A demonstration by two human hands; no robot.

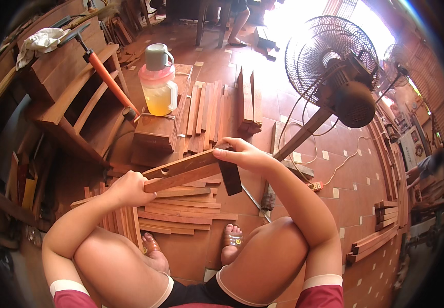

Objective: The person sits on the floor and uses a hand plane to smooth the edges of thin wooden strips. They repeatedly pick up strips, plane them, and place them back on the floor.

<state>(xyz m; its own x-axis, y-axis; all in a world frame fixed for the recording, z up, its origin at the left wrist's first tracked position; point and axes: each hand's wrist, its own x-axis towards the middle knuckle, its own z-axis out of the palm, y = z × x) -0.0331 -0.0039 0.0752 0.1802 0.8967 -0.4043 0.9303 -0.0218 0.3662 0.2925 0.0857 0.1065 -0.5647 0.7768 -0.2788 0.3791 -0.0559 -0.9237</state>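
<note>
My left hand (129, 189) is closed around the near-left end of a reddish wooden strip (183, 177), raised above the floor. Against the strip's far side lies a brown wooden bar with a small round hole; with a dark flat piece angled down at its right end, it looks like a carpenter's square (230, 177). My right hand (243, 154) pinches this corner, thumb on top and fingers over the far side. Whether those fingers also touch the strip is hidden. Below, several cut wooden strips (181, 209) lie stacked in front of my feet.
A jug of yellow liquid (158, 97), topped by a grey mug (158, 57), stands on a wooden block at the back left. More strips (207, 115) lie behind. A pedestal fan (332, 66) leans in at right, near a cord and power strip (315, 186). Wooden shelving (78, 110) stands left.
</note>
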